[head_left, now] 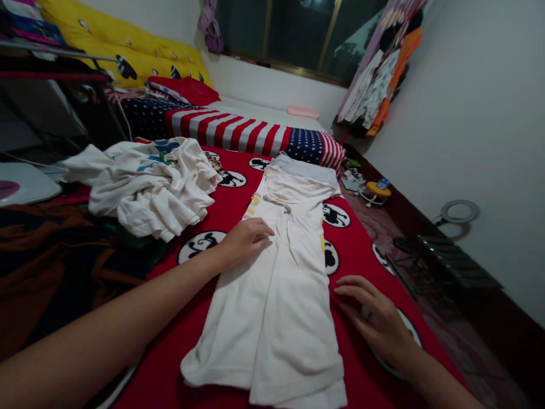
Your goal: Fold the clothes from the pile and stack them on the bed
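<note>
A pair of white trousers [293, 307] lies lengthwise on the red patterned blanket [162, 352], legs toward me and the rumpled waist end farther off. Over the left leg, near its upper part, my left hand [247, 241] rests with fingers bent loosely and nothing visible in them. My right hand [378, 318] is just right of the other leg, above the blanket, its fingers apart and holding nothing. Beyond the waist lies a pale grey-blue cloth [302, 170]. To the left sits a crumpled white shirt [157, 187] with a coloured print.
Dark and brown cloth [63, 284] lies at the left, below a desk [51, 74]. A bed with a flag-patterned cover [242, 133] stands behind. On the right floor are a dark green folding stool [455, 264] and a yellow stool [378, 190]. Clothes hang [385, 85] by the window.
</note>
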`<state>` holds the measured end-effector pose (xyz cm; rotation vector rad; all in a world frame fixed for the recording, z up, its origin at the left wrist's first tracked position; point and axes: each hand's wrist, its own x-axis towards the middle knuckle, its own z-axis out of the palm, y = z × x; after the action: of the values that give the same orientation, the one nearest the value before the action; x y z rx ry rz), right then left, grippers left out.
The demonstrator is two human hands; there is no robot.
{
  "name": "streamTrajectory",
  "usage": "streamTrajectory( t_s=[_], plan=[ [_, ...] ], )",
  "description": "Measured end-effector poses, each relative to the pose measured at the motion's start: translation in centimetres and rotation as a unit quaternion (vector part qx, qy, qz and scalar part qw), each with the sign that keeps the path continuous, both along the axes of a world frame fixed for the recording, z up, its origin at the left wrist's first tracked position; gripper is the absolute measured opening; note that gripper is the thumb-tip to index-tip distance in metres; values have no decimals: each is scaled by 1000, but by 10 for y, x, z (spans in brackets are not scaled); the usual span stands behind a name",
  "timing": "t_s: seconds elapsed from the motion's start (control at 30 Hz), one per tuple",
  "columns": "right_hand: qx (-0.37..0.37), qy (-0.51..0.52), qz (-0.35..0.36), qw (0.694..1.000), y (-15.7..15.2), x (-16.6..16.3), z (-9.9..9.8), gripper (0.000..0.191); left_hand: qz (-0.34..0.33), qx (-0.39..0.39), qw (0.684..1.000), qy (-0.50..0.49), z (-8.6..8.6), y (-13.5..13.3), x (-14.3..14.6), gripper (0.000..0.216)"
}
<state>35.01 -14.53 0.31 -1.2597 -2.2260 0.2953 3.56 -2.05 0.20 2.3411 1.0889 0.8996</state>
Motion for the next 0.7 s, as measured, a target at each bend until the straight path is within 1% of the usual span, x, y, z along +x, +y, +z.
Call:
streamTrajectory(
  t_s=[0.1, 0.17, 0.27, 0.37, 0.43, 0.53, 0.63, 0.7],
  plan=[
    [10, -5, 12, 1000, -20, 4, 0, 29, -20, 20, 997, 66, 0, -16, -28, 23],
    [30, -8, 9, 999, -25, 4, -3, 33, -33, 19, 995, 94, 1, -27, -48, 27],
    [46, -37, 17, 998, -22, 0, -8, 39, -53, -6, 992, 119, 6, -43, -75, 33],
    [71, -85, 70, 991, -13, -10, -9, 41, -93, -55, 979, 174, 15, -58, -92, 36],
    [86, -117, 114, 983, -7, -19, -8, 42, -114, -76, 967, 216, 19, -66, -95, 39],
    [60, -154, 154, 974, 1, -33, -6, 42, -123, -55, 962, 237, 15, -72, -89, 34],
    [5, -143, 159, 977, 9, -41, 2, 33, -132, -16, 970, 206, 9, -73, -78, 23],
    [-23, -117, 162, 980, 7, -46, 12, 27, -144, -7, 975, 168, 14, -77, -72, 22]
  ],
)
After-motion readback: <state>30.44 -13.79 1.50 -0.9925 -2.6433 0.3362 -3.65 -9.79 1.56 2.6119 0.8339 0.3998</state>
